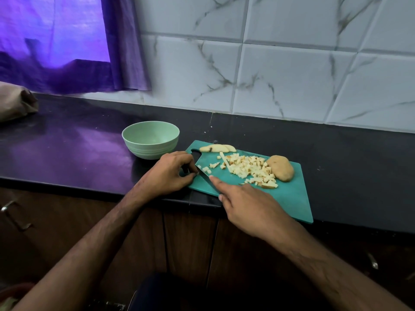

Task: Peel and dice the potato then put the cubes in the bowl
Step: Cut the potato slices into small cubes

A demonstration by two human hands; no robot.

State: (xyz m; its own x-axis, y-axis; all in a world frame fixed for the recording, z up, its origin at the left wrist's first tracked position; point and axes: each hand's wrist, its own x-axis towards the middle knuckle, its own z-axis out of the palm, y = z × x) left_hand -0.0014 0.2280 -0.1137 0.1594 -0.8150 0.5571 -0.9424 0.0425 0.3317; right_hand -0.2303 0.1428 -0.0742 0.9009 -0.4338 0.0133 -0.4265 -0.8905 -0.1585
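A dark glossy tabletop (78,140) runs under a marble-tiled wall, with a purple curtain (67,41) at the left. The teal cutting board (289,198) carries a heap of potato cubes (249,168), an unpeeled potato piece (280,168) beside them and slices (216,148) at its far edge. The left hand (169,173) curls round the knife (203,173) handle, blade flat on the board. The right hand (249,206) reaches in, index finger straight, tip touching the blade. The green bowl (150,140) stands just left of the board.

No text, label, brand, number or sign can be read anywhere (the view is sharp enough to show that the things in it carry no lettering).
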